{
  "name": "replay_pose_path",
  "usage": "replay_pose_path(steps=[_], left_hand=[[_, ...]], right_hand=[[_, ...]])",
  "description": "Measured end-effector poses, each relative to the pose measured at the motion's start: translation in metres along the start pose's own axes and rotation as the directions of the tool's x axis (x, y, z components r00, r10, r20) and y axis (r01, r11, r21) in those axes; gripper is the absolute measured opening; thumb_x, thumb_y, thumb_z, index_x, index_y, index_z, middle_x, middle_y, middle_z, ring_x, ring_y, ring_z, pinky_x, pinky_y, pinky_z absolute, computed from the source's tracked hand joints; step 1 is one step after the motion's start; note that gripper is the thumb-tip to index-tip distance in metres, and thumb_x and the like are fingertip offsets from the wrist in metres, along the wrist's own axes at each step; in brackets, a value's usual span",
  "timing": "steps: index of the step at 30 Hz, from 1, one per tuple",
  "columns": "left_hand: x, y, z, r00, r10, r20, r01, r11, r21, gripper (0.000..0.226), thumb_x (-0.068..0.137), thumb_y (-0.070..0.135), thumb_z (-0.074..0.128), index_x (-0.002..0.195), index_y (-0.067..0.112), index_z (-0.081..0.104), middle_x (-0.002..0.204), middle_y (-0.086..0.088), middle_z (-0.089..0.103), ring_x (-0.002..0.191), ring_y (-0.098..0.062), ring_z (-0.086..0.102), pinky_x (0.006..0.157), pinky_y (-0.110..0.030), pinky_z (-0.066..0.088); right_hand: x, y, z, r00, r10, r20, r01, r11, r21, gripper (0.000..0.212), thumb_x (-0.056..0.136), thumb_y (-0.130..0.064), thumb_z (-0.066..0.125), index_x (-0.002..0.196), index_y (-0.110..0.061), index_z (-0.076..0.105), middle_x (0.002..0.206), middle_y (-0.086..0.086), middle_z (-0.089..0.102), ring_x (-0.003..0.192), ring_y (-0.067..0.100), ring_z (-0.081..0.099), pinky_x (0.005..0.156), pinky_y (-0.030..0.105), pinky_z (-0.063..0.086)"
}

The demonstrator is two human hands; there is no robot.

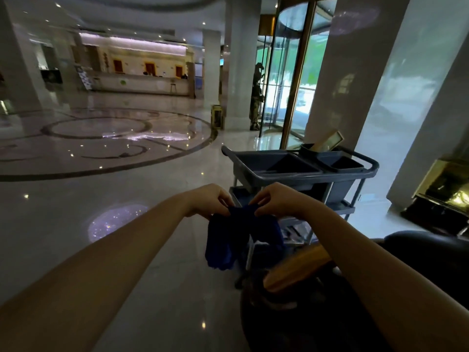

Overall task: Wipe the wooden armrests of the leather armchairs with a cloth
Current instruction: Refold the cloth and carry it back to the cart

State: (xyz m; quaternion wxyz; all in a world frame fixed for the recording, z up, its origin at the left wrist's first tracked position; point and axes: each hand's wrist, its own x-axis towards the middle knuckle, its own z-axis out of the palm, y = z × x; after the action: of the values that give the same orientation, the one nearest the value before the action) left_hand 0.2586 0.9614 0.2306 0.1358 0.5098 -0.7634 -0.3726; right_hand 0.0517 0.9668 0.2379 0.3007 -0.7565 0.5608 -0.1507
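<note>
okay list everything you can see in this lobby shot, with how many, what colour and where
cloth: one, dark blue, hanging from both hands, centre
wooden armrest: one, brown, below the right forearm
armchair: one, dark leather, lower right
cleaning cart: one, grey, behind the hands
reception desk: one, pale, far left
revolving door: one, gold-framed glass, back right
bin: one, gold, beside a column
left hand: pinching the cloth's top edge
right hand: pinching the cloth's top edge

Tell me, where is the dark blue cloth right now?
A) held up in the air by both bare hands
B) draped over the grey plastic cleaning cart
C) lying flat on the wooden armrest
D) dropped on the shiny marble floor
A: the left hand and the right hand each pinch the top edge of the dark blue cloth, which hangs free above the wooden armrest.
</note>
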Motion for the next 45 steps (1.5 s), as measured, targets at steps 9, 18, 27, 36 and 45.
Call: replay_pose_path(steps=[9, 18, 27, 36, 45], left_hand=[[0.214, -0.041, -0.138, 1.0, 0.011, -0.028, -0.009, 0.998, 0.069, 0.02, 0.082, 0.009, 0.06, 0.101, 0.014, 0.065, 0.098, -0.005, 0.065, 0.089, -0.017, 0.063, 0.07, -0.023, 0.052], [0.455, -0.062, -0.245, 0.982, 0.164, 0.093, -0.178, 0.969, 0.17, 0.015, 0.083, 0.01, 0.06, 0.093, 0.02, 0.065, 0.093, 0.001, 0.063, 0.091, -0.018, 0.063, 0.074, -0.024, 0.053], [0.657, -0.058, -0.273, 0.92, 0.279, 0.275, -0.337, 0.922, 0.192, 0.013, 0.08, 0.012, 0.062, 0.085, 0.023, 0.065, 0.084, 0.009, 0.064, 0.082, -0.006, 0.061, 0.064, -0.017, 0.046], [0.821, -0.072, -0.248, 0.867, 0.304, 0.394, -0.399, 0.899, 0.183, 0.019, 0.081, 0.009, 0.061, 0.099, 0.011, 0.066, 0.098, -0.003, 0.066, 0.087, -0.012, 0.062, 0.078, -0.024, 0.049], [0.931, -0.095, -0.198, 0.79, 0.31, 0.529, -0.462, 0.869, 0.18, 0.021, 0.075, 0.004, 0.063, 0.095, 0.01, 0.069, 0.091, -0.008, 0.07, 0.073, -0.009, 0.061, 0.073, -0.021, 0.051]], right_hand=[[0.237, 0.021, -0.078, 0.999, 0.008, -0.031, -0.008, 1.0, 0.027, 0.018, 0.073, -0.015, 0.072, 0.089, -0.025, 0.069, 0.089, 0.003, 0.069, 0.073, 0.011, 0.065, 0.05, 0.014, 0.048], [0.431, 0.065, -0.16, 0.96, 0.171, -0.223, -0.163, 0.985, 0.054, 0.028, 0.075, -0.014, 0.07, 0.102, -0.012, 0.068, 0.099, 0.011, 0.069, 0.082, 0.02, 0.067, 0.065, 0.027, 0.058], [0.553, 0.14, -0.218, 0.858, 0.346, -0.38, -0.334, 0.937, 0.099, 0.026, 0.073, -0.014, 0.07, 0.099, -0.013, 0.07, 0.096, 0.011, 0.07, 0.084, 0.021, 0.065, 0.078, 0.036, 0.057], [0.652, 0.244, -0.246, 0.809, 0.454, -0.373, -0.441, 0.889, 0.125, 0.026, 0.074, -0.012, 0.069, 0.099, -0.016, 0.071, 0.096, 0.008, 0.071, 0.082, 0.017, 0.064, 0.071, 0.024, 0.052], [0.703, 0.339, -0.24, 0.727, 0.611, -0.313, -0.563, 0.791, 0.238, 0.029, 0.074, -0.016, 0.069, 0.103, -0.019, 0.069, 0.103, 0.003, 0.067, 0.086, 0.011, 0.059, 0.075, 0.024, 0.05]])
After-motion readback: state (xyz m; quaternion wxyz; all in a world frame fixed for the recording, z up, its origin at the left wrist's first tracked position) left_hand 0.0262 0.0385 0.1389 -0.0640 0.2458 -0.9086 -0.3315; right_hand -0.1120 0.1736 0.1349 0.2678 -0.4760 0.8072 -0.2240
